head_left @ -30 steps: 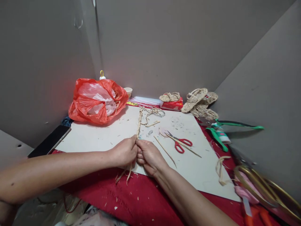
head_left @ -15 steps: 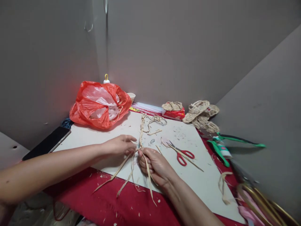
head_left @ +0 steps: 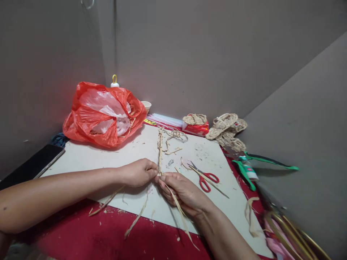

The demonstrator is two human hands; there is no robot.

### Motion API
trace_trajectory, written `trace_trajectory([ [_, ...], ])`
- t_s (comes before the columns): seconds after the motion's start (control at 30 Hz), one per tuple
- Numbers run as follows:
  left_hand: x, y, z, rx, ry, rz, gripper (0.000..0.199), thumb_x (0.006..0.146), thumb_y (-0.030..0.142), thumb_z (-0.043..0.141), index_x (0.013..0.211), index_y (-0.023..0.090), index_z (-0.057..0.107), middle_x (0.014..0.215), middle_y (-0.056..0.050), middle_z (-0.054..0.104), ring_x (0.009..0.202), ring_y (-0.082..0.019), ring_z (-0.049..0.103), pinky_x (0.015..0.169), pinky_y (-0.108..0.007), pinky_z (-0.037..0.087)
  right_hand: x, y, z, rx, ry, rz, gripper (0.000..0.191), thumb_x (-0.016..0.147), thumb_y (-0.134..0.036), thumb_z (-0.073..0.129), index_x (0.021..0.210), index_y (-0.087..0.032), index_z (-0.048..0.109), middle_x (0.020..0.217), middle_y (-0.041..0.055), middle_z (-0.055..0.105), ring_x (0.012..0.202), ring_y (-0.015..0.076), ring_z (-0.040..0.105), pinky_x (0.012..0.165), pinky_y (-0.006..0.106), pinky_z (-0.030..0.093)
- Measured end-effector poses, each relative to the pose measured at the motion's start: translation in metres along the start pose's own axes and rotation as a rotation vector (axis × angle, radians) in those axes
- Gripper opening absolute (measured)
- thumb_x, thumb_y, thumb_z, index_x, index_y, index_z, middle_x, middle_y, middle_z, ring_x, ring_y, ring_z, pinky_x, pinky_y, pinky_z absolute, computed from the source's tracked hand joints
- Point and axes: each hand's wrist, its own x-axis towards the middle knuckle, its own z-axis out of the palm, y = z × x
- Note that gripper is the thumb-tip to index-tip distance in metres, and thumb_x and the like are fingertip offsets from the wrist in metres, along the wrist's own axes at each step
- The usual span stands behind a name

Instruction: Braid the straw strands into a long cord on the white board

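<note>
Left hand (head_left: 139,173) is closing back in beside the right hand (head_left: 183,189), both pinching the near end of the fibre braid (head_left: 160,151), which is lying left of the scissors (head_left: 203,174). Loose strands (head_left: 177,202) are splaying nearside of them; any slackening pinch is risking unravelling.

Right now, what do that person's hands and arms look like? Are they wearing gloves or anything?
No gloves: the left hand and right hand are bare. No sleeve, watch or bracelet shows on the left forearm or right forearm. The left one has a small round spot. I see no rings, but some fingers are hidden.
</note>
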Motion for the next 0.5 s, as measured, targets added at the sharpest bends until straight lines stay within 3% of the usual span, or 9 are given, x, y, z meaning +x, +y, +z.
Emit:
trace_trajectory([
  [0.17, 0.0036, -0.0014, -0.0014, -0.114, -0.029, -0.037, 0.02, 0.082, 0.022, 0.042, 0.066, 0.014, 0.052, 0.058, 0.004, 0.047, 0.054, -0.007, 0.039, 0.058, -0.02, 0.033, 0.0011, -0.0003, -0.0041, -0.069, 0.05, 0.004, 0.03, 0.08, -0.04, 0.057, 0.063, -0.016, 0.051, 0.042, -0.0095, 0.032, 0.036, 0.0042, 0.017, 0.036, 0.019, 0.013],
  [0.33, 0.0025, 0.0051, -0.001, -0.399, -0.11, -0.269, 0.023, 0.082, 0.033, 0.046, 0.064, 0.017, 0.047, 0.04, 0.01, 0.026, 0.034, -0.005, 0.016, 0.037, -0.021, 0.012, -0.0003, 0.0024, -0.0095, -0.209, 0.085, -0.033, 0.032, 0.084, -0.041, 0.053, 0.064, -0.016, 0.053, 0.042, -0.0087, 0.031, 0.038, 0.0052, 0.019, 0.038, 0.021, 0.013],
  [0.5, 0.0027, 0.0029, -0.0027, -0.458, -0.151, -0.269, 0.031, 0.077, 0.045, 0.057, 0.065, 0.017, 0.049, 0.037, 0.01, 0.028, 0.03, -0.004, 0.017, 0.033, -0.02, 0.01, -0.0018, 0.0006, -0.0091, -0.255, 0.098, -0.026, 0.033, 0.083, -0.043, 0.054, 0.063, -0.017, 0.053, 0.041, -0.0089, 0.028, 0.038, 0.0059, 0.017, 0.038, 0.022, 0.01],
])
